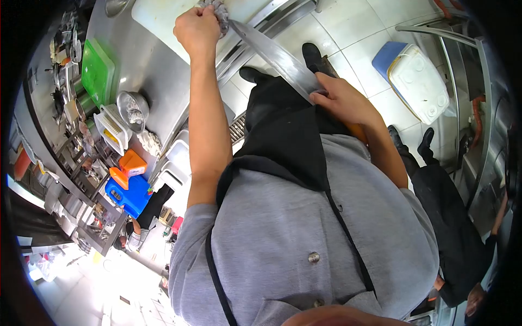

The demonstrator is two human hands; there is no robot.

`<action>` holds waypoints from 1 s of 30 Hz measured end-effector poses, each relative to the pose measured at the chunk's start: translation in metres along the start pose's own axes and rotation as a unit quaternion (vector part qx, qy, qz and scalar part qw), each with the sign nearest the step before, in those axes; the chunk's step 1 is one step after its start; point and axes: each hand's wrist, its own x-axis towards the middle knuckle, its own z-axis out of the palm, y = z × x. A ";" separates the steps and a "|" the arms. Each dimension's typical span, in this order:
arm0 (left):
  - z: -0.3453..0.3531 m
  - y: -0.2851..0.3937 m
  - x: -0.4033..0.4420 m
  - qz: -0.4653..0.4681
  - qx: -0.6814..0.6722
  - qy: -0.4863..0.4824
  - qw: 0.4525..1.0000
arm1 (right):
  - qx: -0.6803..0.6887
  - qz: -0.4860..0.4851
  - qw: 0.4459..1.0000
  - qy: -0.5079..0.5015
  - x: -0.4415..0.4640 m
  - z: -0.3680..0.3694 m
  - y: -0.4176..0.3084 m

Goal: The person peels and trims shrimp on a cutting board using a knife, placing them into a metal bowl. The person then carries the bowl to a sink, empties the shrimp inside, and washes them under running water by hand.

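My left hand [197,30] is closed around a crumpled grey cloth-like item [218,16] over a white cutting board [157,22]. Beside that item lies the tip of a large knife [277,58], its wide blade slanting down to the right above the counter edge and floor. At the other end, my right hand [348,100] grips the knife, with its fingers wrapped round the handle, which is mostly hidden.
Left along the steel counter are a green board [98,73], a metal bowl [132,111], a white basket [113,130], and orange [132,162] and blue [129,194] containers. A cooler [418,81] stands on the floor at right, near a person in black [457,228].
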 end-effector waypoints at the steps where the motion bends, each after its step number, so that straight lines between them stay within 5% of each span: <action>1: -0.003 0.002 0.000 -0.001 0.002 0.000 1.000 | 0.001 0.000 1.000 -0.002 -0.002 -0.002 -0.001; 6: -0.019 -0.008 0.021 -0.038 -0.068 -0.142 0.987 | -0.046 0.065 0.993 -0.083 -0.015 -0.027 -0.018; 9: -0.016 -0.010 0.031 -0.029 -0.098 -0.102 0.990 | 0.025 0.159 0.986 -0.040 -0.021 -0.044 -0.021; 10: -0.018 -0.006 0.035 0.010 0.020 -0.111 0.994 | 0.025 0.132 0.991 -0.009 -0.024 -0.046 -0.010; 11: -0.043 0.046 0.014 -0.103 -0.071 -0.174 0.977 | 0.065 0.149 0.987 0.012 -0.023 -0.051 -0.014; 12: -0.027 0.026 0.013 0.012 0.022 -0.105 0.994 | 0.094 0.173 0.979 0.048 -0.023 -0.053 -0.012; 17: -0.051 -0.013 0.015 -0.066 -0.001 -0.076 0.995 | 0.081 0.157 0.980 0.092 -0.010 -0.058 -0.028; 21: -0.143 -0.126 0.013 -0.122 -0.073 0.021 0.990 | 0.083 0.127 0.986 0.075 0.008 -0.060 -0.039; 22: -0.173 -0.147 0.015 -0.172 0.006 0.039 0.984 | 0.072 0.121 0.988 0.057 0.011 -0.060 -0.041; 23: -0.200 -0.148 0.008 -0.225 -0.065 0.036 0.972 | 0.067 0.136 0.986 0.065 0.016 -0.058 -0.044; 25: -0.230 -0.240 0.016 -0.164 0.109 0.011 0.980 | 0.057 0.134 0.987 0.067 0.023 -0.057 -0.047; 26: -0.239 -0.215 0.016 -0.110 0.194 0.031 0.974 | 0.049 0.129 0.988 0.069 0.029 -0.059 -0.049; 29: -0.223 -0.192 0.076 -0.120 0.195 0.005 0.973 | 0.049 0.125 0.989 0.068 0.039 -0.058 -0.067; 30: -0.207 -0.172 0.102 -0.050 0.129 0.020 0.990 | 0.045 0.119 0.990 0.064 0.042 -0.057 -0.069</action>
